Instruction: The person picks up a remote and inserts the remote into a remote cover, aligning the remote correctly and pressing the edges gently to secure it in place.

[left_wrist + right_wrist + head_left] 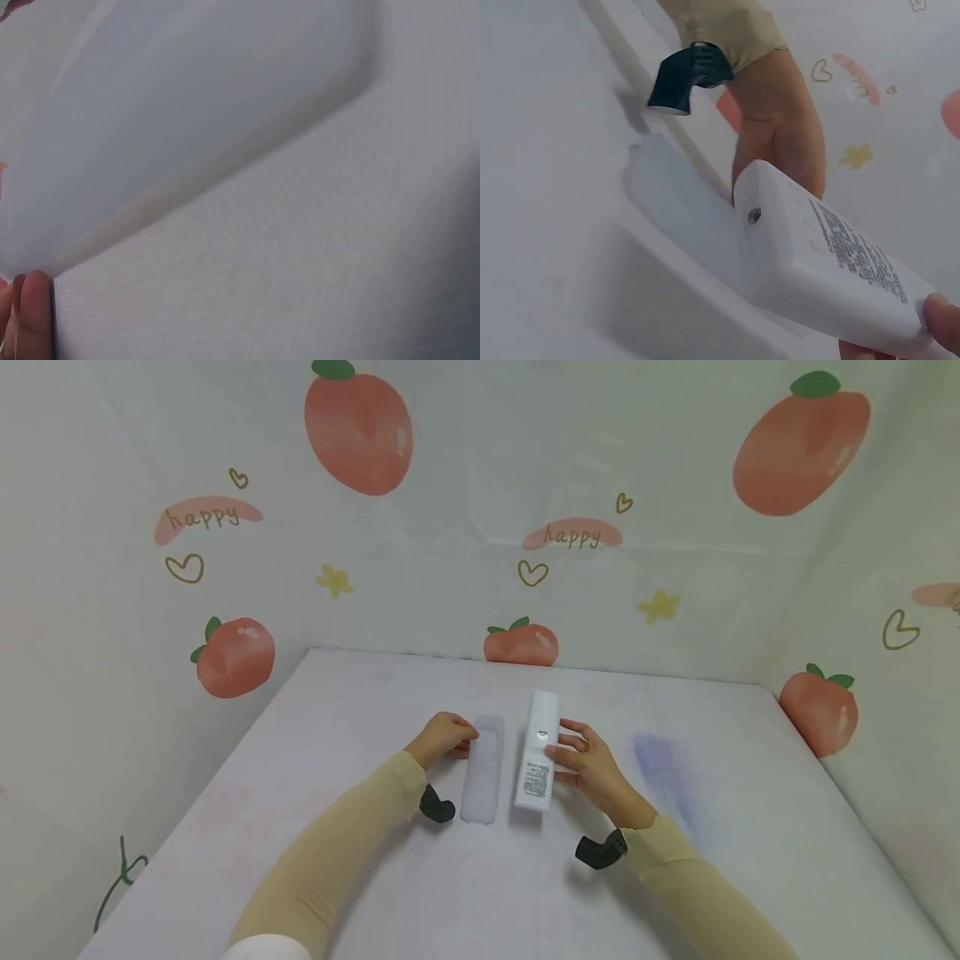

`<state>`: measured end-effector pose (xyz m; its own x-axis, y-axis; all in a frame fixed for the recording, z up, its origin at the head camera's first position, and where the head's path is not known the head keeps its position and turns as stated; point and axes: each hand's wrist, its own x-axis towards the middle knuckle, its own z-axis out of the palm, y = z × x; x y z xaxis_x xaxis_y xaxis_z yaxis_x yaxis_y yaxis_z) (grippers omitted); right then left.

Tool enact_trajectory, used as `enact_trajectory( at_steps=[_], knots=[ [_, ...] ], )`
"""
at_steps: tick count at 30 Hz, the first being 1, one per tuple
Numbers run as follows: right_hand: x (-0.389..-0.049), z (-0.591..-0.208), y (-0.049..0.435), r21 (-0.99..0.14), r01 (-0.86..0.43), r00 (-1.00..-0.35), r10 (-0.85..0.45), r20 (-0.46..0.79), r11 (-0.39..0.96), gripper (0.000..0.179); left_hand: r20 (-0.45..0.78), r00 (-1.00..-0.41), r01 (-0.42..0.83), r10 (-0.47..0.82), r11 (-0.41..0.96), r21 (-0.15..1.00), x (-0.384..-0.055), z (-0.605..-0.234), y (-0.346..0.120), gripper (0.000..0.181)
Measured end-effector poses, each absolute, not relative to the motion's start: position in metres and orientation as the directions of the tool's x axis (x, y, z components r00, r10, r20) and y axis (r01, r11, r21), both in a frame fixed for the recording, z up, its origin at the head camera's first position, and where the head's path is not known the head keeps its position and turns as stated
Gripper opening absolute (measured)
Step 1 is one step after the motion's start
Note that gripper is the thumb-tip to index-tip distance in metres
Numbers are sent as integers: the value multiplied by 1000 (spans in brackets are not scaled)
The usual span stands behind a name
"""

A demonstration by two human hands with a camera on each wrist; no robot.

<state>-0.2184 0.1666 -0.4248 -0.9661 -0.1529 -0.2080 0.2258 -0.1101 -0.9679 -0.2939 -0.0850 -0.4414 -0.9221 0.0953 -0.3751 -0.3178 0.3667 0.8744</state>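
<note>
In the head view my left hand [446, 737] pinches the upper left edge of a long, translucent, pale plastic tray [483, 772] with rounded corners. Its fingertips [31, 315] show at the tray's corner in the left wrist view; the rest of that hand is out of frame there. My right hand [600, 772] grips a white oblong device [542, 727] from its right side, tilted above the tabletop. Dark printed text and a small round hole mark the device [795, 259] in the right wrist view; its exact kind cannot be told. Tray and device are apart, side by side.
Both hands are over a white cloth-covered table [712, 893] with a faded purple patch right of the right hand. Behind it hangs a white curtain [450, 577] printed with fruit, hearts and words. A black camera mount [437, 806] sits at each wrist.
</note>
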Motion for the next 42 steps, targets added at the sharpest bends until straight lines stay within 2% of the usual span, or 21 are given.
enact_trajectory(
  at_steps=[5, 12, 18, 24, 31, 36, 42],
  knots=[
    [-233, -416, 161, -944, 242, -968, -117, -220, -226, 68, -376, -923, -324, 81, 365, 873, -293, -441, -85, 25],
    [-257, -405, 146, -860, 201, -978, -49, -202, -469, 65, -374, -924, -321, 76, 375, 870, -293, -443, -83, 26],
    [-272, -412, 122, -815, 138, -971, 84, -223, -563, 66, -388, -919, -335, 74, 374, 865, -292, -443, -83, 27],
    [-280, -428, 98, -812, 41, -947, 236, -218, -583, 64, -380, -922, -329, 77, 363, 872, -292, -442, -83, 28],
    [-281, -445, 86, -836, 4, -931, 303, -203, -549, 59, -381, -922, -331, 63, 383, 863, -294, -444, -83, 29],
    [-276, -449, 87, -875, -35, -935, 325, -142, -482, 58, -387, -920, -340, 57, 372, 864, -295, -444, -84, 28],
    [-272, -449, 90, -942, -39, -945, 317, -74, -334, 56, -380, -923, -339, 58, 341, 877, -293, -443, -85, 24]
  ],
)
